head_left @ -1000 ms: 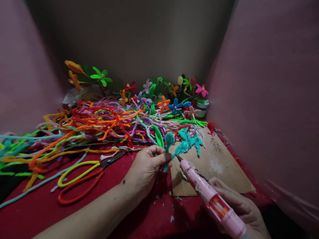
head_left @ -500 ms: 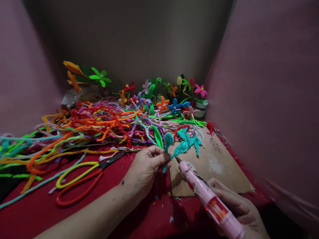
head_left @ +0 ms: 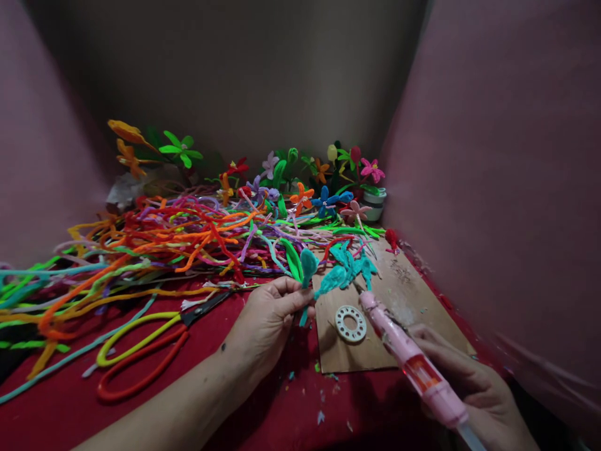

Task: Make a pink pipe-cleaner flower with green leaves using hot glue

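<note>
My left hand [head_left: 275,313] is closed, pinching a teal pipe-cleaner petal [head_left: 308,266] whose rounded loop stands up above the fingertips. Its short tail shows below the thumb. My right hand [head_left: 469,382] grips a pink hot glue gun [head_left: 404,344] with a glue stick poking out of its rear. The nozzle points up and left, close to a cluster of teal pipe-cleaner petals [head_left: 347,269] just right of my left fingertips. Whether one of those petals joins the piece in my left hand is hard to make out. A pale ring with holes [head_left: 350,324] lies below the nozzle.
Scissors [head_left: 141,351] with yellow and red handles lie left of my left hand. A tangled heap of colored pipe cleaners [head_left: 178,232] covers the back left. Behind it stand pipe-cleaner flowers [head_left: 305,197] and a small white pot [head_left: 374,203]. A brown board [head_left: 399,313] rests on the red cloth [head_left: 263,401].
The glue gun has moved right, away from my left fingertips, uncovering the pale ring on the board. My left hand still pinches the teal petal. The whole view has shifted slightly.
</note>
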Tool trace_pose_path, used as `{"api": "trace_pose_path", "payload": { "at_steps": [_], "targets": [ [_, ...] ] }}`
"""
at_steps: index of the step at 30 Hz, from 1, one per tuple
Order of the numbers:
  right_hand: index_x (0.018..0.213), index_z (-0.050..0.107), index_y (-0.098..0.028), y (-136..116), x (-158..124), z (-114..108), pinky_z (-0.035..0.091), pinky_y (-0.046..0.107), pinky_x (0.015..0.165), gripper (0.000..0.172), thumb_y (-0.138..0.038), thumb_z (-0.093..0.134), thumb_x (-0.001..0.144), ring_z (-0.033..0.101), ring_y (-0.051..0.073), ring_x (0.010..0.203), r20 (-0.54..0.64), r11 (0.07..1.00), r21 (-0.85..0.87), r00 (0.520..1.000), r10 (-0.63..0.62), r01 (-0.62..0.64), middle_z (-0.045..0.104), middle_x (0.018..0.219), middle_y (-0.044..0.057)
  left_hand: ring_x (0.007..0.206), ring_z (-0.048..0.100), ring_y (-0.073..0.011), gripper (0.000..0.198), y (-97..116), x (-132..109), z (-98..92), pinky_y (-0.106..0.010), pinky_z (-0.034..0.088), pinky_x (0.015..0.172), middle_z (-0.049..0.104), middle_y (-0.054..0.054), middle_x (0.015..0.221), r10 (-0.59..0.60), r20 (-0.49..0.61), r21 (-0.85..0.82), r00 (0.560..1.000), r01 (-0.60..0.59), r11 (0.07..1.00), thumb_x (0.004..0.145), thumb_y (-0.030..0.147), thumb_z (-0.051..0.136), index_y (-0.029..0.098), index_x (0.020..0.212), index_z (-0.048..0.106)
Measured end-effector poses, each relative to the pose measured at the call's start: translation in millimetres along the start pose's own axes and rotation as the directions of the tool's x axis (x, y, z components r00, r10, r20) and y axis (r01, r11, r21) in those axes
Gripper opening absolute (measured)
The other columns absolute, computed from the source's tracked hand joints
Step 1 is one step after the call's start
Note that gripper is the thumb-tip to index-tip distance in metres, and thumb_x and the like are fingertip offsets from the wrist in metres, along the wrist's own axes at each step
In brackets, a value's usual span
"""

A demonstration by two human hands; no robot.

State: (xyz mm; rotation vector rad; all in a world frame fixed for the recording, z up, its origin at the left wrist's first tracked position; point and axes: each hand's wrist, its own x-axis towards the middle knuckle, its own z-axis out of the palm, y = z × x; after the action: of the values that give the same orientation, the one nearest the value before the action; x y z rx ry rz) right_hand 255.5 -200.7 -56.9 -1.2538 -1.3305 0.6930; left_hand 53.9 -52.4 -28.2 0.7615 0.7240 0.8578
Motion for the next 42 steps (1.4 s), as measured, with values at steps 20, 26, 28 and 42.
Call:
{"api": "trace_pose_path", "payload": {
  "at_steps": [20,26,28,42],
  "targets": [
    [0.103,0.06,-0.015,50,74,-76,0.047,0.033,0.07,0.031,-0.032,0.044,0.084,0.058,0.022,0.079,-0.026,0.441,-0.897,0.999,-0.03,-0.01,0.054,0.092,0.01,0.042,0.052,-0.0037,0.02,2,4,0.7,-0.01,0.041,0.042,0.055,0.003,0.053,-0.057,-0.017,0.007,0.998,0.057,0.998,0.064,0.011,0.069,0.012,0.064,0.05],
    [0.103,0.063,-0.019,19,74,-72,0.045,0.036,0.076,0.032,-0.036,0.056,0.077,0.056,0.024,0.087,-0.072,0.575,-0.818,0.991,-0.109,0.004,0.057,0.093,0.009,0.044,0.052,-0.0038,0.018,2,1,1.3,-0.012,0.041,0.044,0.056,0.002,0.058,-0.077,-0.035,-0.008,0.996,0.076,0.997,0.065,0.005,0.066,0.012,0.067,0.05],
    [0.097,0.065,-0.021,4,68,-49,0.045,0.035,0.075,0.025,-0.034,0.057,0.077,0.056,0.023,0.087,-0.153,0.717,-0.697,0.978,-0.144,-0.003,0.058,0.094,0.008,0.046,0.053,-0.0047,0.016,1,0,2.3,-0.014,0.042,0.047,0.057,0.0,0.061,-0.08,-0.001,-0.024,0.997,0.08,0.996,0.066,0.005,0.064,0.012,0.069,0.05],
    [0.091,0.063,-0.026,-24,71,66,0.047,0.017,0.065,0.022,-0.014,0.065,0.074,0.06,0.007,0.069,0.107,0.873,0.48,0.993,0.046,-0.092,0.064,0.077,-0.003,0.043,0.05,-0.0051,0.006,2,-11,4.6,-0.017,0.038,0.044,0.056,0.0,0.055,-0.189,0.279,-0.008,0.942,0.199,0.98,0.072,0.008,0.06,0.01,0.074,0.054]
  ]
}}
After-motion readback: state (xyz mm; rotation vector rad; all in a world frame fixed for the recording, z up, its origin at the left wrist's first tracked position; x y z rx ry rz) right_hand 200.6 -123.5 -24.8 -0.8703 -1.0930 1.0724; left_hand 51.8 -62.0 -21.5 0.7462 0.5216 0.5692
